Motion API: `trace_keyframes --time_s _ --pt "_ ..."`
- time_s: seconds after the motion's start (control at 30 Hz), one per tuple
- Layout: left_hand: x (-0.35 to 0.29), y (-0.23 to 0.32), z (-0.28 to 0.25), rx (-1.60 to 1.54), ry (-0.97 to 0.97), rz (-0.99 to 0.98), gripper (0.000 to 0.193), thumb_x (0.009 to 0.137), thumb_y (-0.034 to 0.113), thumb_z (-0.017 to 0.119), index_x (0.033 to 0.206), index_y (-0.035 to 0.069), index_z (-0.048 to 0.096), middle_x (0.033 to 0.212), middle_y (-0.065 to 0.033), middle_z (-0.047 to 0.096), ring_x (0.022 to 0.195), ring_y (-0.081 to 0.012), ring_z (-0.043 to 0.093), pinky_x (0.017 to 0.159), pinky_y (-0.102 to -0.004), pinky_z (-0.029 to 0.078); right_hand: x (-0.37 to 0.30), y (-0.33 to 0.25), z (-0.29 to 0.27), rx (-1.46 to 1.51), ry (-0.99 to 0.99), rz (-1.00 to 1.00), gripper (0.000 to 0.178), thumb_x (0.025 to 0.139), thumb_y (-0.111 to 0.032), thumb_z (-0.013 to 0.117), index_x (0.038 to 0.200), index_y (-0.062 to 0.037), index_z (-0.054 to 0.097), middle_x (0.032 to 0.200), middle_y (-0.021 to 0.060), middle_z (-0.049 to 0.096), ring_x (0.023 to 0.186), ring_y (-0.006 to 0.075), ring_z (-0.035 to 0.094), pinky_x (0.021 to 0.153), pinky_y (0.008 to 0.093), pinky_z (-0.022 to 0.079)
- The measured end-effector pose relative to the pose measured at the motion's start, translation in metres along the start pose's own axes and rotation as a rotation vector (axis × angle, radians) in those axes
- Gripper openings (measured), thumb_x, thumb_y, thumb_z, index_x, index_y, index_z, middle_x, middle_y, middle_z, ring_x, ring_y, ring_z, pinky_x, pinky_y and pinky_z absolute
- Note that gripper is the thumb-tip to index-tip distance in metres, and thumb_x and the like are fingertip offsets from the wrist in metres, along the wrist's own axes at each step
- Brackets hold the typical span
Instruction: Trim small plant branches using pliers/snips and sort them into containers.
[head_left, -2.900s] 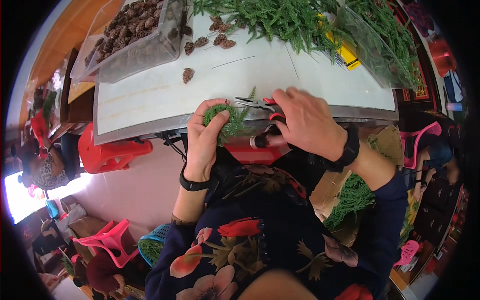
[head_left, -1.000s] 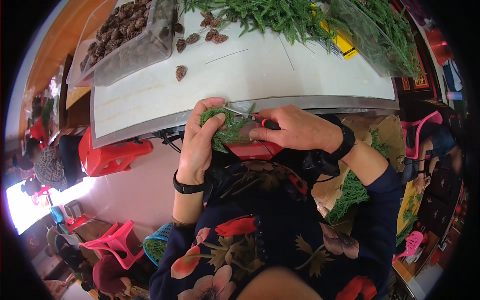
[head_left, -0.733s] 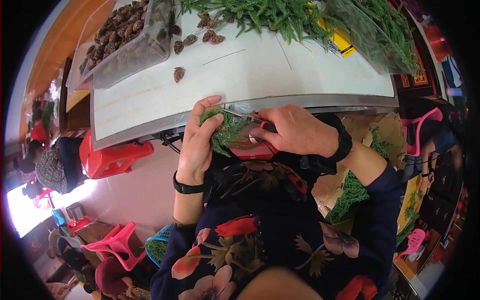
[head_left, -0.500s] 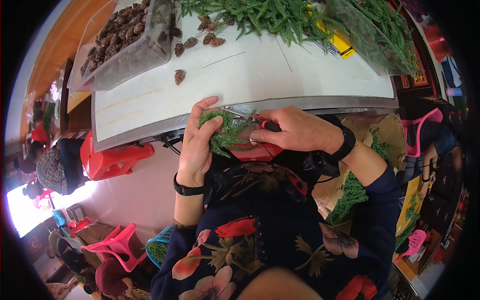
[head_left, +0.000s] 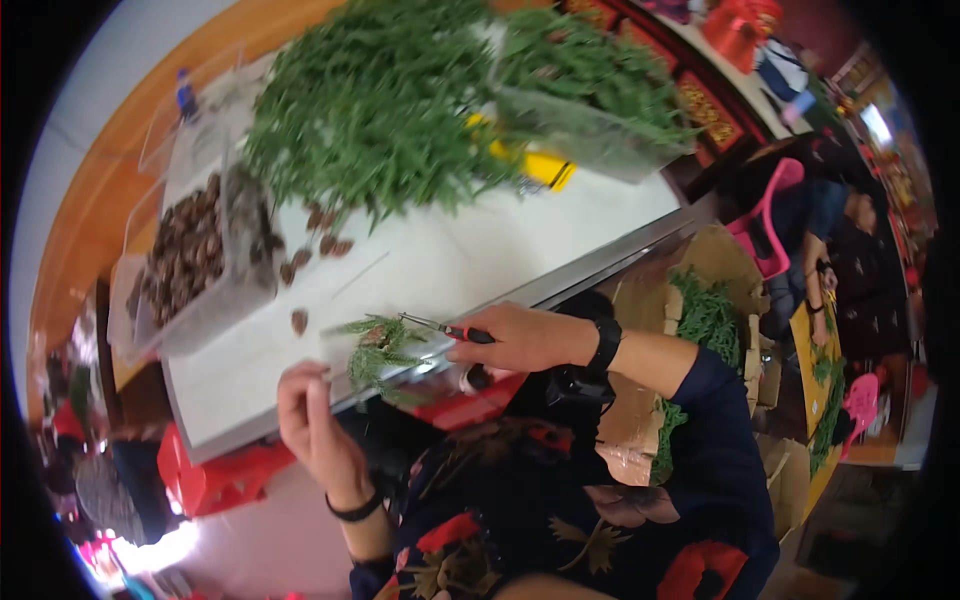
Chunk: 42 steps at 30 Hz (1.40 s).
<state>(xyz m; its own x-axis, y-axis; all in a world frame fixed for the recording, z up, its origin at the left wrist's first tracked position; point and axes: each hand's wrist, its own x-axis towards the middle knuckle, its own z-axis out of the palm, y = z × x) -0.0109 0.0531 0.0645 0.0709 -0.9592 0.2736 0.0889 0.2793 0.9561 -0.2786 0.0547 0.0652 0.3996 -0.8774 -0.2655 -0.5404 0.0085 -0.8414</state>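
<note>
My right hand (head_left: 530, 337) grips red-and-black-handled pliers (head_left: 470, 334). Their thin metal jaws reach left to a small green artificial pine sprig (head_left: 380, 350), touching its upper side. The sprig is at the table's near edge, between my hands. To its left and apart from it is my left hand (head_left: 318, 430), raised with fingers bent together and thumb up. Blur hides whether something small is between its fingertips. A small pale round thing (head_left: 475, 378) with a dark middle shows just below my right hand.
On the white table (head_left: 400, 275) lie loose pine cones (head_left: 300, 320) and a large heap of green sprigs (head_left: 370, 110). A clear bin (head_left: 215, 315) holds cones; another bin (head_left: 600, 135) holds greenery. A yellow packet (head_left: 545, 170) lies nearby. A cardboard box (head_left: 630, 400) stands right; a red stool (head_left: 205, 475) left.
My left hand has left the sprig and moved down and left. The sprig now sits at the pliers' jaws. The view has turned, showing more of the greenery heap.
</note>
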Motion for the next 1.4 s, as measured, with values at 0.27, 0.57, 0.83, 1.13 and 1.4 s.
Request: trace_keyframes --time_s 0.27,0.57,0.83,1.13,1.4 --pt "-0.009 0.099 0.046 -0.731 -0.499 -0.025 0.032 0.096 0.035 0.06 0.087 0.01 0.044 0.082 -0.0087 0.053 0.073 -0.0185 0.044 0.068 -0.0312 0.033 -0.049 -0.015 -0.086 0.334 0.256 0.288 0.04 0.096 -0.046 0.056 0.093 -0.0069 0.063 0.06 -0.0036 0.05 0.045 0.0045 0.045 0.04 0.0225 0.038" --pt "-0.015 0.146 0.056 -1.238 -0.872 0.026 0.028 0.095 0.037 0.063 0.113 0.017 0.056 0.103 -0.0084 0.066 0.087 -0.0238 0.054 0.077 -0.0337 0.04 -0.073 -0.016 -0.235 0.212 0.83 0.297 0.043 0.095 -0.047 0.057 0.09 -0.0049 0.059 0.062 0.0006 0.052 0.046 0.0079 0.049 0.039 0.0271 0.038" --pt "-0.015 0.164 0.053 -1.076 -0.839 -0.007 0.02 0.097 0.034 0.06 0.109 0.018 0.056 0.097 -0.0048 0.067 0.083 -0.0222 0.052 0.074 -0.0327 0.037 -0.068 0.061 -0.285 -0.44 1.2 0.458 0.048 0.089 -0.048 0.063 0.099 -0.0013 0.057 0.084 0.0171 0.064 0.079 0.0352 0.062 0.07 0.0415 0.049" --pt "-0.036 0.181 0.054 -0.87 -0.441 0.179 0.016 0.098 0.037 0.056 0.102 0.021 0.057 0.083 -0.0014 0.062 0.078 -0.0196 0.048 0.073 -0.0335 0.034 -0.016 0.042 -0.095 -0.55 1.17 -0.067 0.028 0.089 -0.02 0.068 0.107 -0.0017 0.058 0.086 0.0096 0.058 0.073 0.0221 0.057 0.067 0.034 0.048" --pt "-0.065 0.206 0.052 -0.818 -0.113 0.221 0.014 0.098 0.036 0.057 0.098 0.023 0.058 0.078 0.0 0.059 0.075 -0.0194 0.046 0.072 -0.0332 0.032 0.005 0.079 -0.034 -0.552 0.981 0.116 0.038 0.086 -0.03 0.071 0.11 -0.0034 0.058 0.095 0.0151 0.061 0.088 0.0352 0.06 0.075 0.0436 0.048"
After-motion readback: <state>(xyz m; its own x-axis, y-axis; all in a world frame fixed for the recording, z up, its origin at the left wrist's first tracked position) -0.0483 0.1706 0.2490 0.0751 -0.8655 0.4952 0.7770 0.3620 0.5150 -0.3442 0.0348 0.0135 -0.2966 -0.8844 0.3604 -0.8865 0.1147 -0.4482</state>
